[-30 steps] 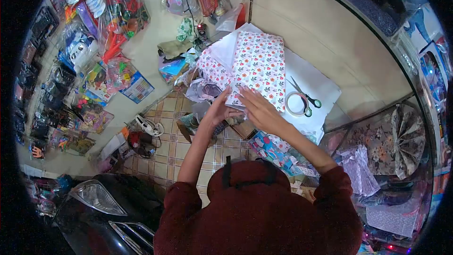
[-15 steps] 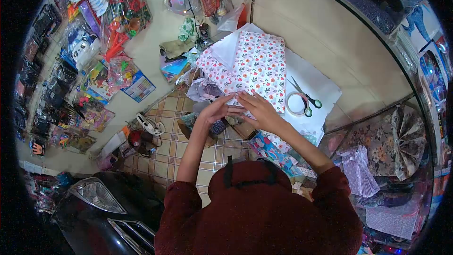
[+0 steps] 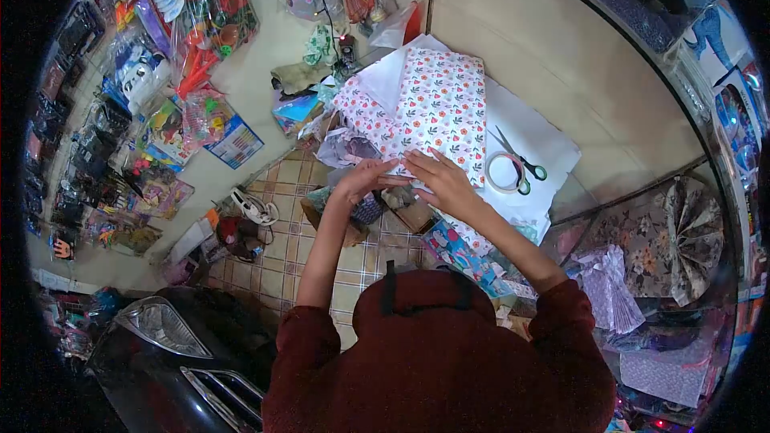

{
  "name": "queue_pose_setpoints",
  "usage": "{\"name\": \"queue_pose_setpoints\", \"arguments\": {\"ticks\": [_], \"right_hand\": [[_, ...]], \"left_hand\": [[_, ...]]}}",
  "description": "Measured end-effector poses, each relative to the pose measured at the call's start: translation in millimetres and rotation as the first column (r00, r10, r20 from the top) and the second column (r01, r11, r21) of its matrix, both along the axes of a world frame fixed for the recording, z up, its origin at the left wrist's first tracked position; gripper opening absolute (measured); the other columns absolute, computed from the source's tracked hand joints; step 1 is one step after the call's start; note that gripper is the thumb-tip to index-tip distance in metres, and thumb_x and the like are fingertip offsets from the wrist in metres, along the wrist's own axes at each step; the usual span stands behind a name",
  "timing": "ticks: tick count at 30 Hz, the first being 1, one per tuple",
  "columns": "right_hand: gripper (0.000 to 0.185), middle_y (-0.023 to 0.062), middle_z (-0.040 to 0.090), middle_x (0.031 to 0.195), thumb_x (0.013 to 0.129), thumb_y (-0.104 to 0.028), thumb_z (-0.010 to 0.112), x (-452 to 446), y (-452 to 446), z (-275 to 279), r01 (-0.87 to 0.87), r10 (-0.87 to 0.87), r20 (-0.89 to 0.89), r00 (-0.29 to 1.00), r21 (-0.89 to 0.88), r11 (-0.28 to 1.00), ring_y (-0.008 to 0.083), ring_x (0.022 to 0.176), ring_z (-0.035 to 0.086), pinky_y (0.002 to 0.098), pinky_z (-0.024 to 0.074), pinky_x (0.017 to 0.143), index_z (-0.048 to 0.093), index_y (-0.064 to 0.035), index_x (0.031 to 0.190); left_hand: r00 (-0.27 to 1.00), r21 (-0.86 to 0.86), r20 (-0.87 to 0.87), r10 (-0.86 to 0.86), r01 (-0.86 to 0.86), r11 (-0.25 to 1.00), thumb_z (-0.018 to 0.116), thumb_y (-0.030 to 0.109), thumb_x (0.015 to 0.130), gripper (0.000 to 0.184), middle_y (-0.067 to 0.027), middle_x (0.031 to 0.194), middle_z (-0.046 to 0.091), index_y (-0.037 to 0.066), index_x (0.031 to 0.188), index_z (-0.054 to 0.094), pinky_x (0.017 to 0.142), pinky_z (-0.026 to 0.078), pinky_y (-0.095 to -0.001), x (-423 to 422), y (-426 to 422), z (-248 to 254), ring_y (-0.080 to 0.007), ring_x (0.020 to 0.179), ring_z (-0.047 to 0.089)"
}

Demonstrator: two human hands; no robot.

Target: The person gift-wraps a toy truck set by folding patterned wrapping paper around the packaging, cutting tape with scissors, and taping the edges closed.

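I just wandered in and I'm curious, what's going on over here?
A person is working with both hands at the near edge of some flower-printed paper. The right hand has its fingers spread over that edge, and the left hand is right beside it; whether it pinches the paper is hard to tell. A pair of scissors and what looks like a roll of tape lie to the right, on a white sheet, with neither hand on them.

Plain dark maroon cloth top [image 3: 449,381] at bottom centre of the frame, its long sleeves [image 3: 309,341] ending near the elbows; rounded maroon headwear [image 3: 425,293] with narrow black straps [image 3: 389,289]; bare left hand [image 3: 366,180] and right hand [image 3: 445,182].
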State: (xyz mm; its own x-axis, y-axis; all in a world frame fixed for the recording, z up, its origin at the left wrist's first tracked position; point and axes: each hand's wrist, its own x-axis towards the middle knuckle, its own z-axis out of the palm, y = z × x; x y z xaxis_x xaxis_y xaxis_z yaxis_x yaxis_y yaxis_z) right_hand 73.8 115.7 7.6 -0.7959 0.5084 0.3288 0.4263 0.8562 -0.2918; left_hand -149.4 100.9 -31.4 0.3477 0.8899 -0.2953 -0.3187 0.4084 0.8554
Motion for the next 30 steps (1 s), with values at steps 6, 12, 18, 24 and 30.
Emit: {"name": "queue_pose_setpoints", "arguments": {"ticks": [6, 12, 18, 24, 30], "right_hand": [[0.051, 0.0072, 0.047, 0.133, 0.079, -0.021, 0.063, -1.9, 0.7, -7.2, 0.058, -0.058, -0.015, 0.998, 0.023, 0.998, 0.0201, 0.124, 0.044, 0.0425, 0.0312, 0.106, 0.049, -0.0092, 0.127], [0.035, 0.0080, 0.057, 0.111, 0.077, -0.020, 0.065, -15.5, -8.6, -15.5, 0.157, -0.122, -0.199, 0.972, 0.174, 0.972, 0.0239, 0.105, 0.055, 0.0397, 0.0405, 0.095, 0.057, -0.0072, 0.110], [0.018, 0.0061, 0.057, 0.091, 0.076, -0.013, 0.064, -20.4, -10.5, -21.3, 0.105, -0.039, -0.350, 0.936, 0.171, 0.980, 0.0233, 0.085, 0.056, 0.0367, 0.0440, 0.075, 0.062, -0.0057, 0.092], [0.014, 0.0056, 0.060, 0.088, 0.072, -0.011, 0.070, -26.0, -10.3, -16.2, 0.065, 0.032, -0.370, 0.928, 0.247, 0.967, 0.0221, 0.080, 0.057, 0.0340, 0.0448, 0.070, 0.066, -0.0052, 0.084], [0.014, 0.0045, 0.060, 0.087, 0.073, -0.013, 0.070, -27.9, -6.0, -17.2, 0.034, 0.060, -0.353, 0.934, 0.253, 0.967, 0.0213, 0.078, 0.057, 0.0334, 0.0430, 0.069, 0.066, -0.0062, 0.084]], "left_hand": [[0.996, 0.001, -0.094, 0.000, 0.000, 1.000, 0.064, 0.027, 0.086, 0.028, -0.0089, 0.091, 0.064, 0.000, 0.091, 0.059, 0.090, 0.046, -0.0332, -7.1, 9.1, -19.6, -0.0269, 0.091, 0.066], [0.992, -0.053, -0.124, -0.002, -0.005, 0.999, 0.068, 0.025, 0.083, 0.022, -0.0032, 0.079, 0.059, 0.005, 0.080, 0.059, 0.077, 0.048, -0.0309, -1.7, 2.9, 5.4, -0.0191, 0.085, 0.065], [0.986, -0.024, -0.141, 0.090, -0.094, 0.995, 0.069, 0.029, 0.082, 0.026, 0.0042, 0.064, 0.055, 0.010, 0.067, 0.060, 0.061, 0.044, -0.0217, 0.7, 6.0, -8.0, -0.0078, 0.059, 0.054], [0.977, -0.072, -0.204, 0.058, -0.074, 0.995, 0.070, 0.029, 0.081, 0.024, 0.0052, 0.064, 0.055, 0.011, 0.067, 0.061, 0.062, 0.045, -0.0235, -2.3, 5.6, -5.3, -0.0064, 0.061, 0.052], [0.983, -0.070, -0.184, -0.009, -0.004, 0.998, 0.069, 0.030, 0.081, 0.024, 0.0042, 0.065, 0.057, 0.008, 0.071, 0.065, 0.062, 0.044, -0.0234, -3.3, 3.3, 7.1, -0.0061, 0.063, 0.053]]}}
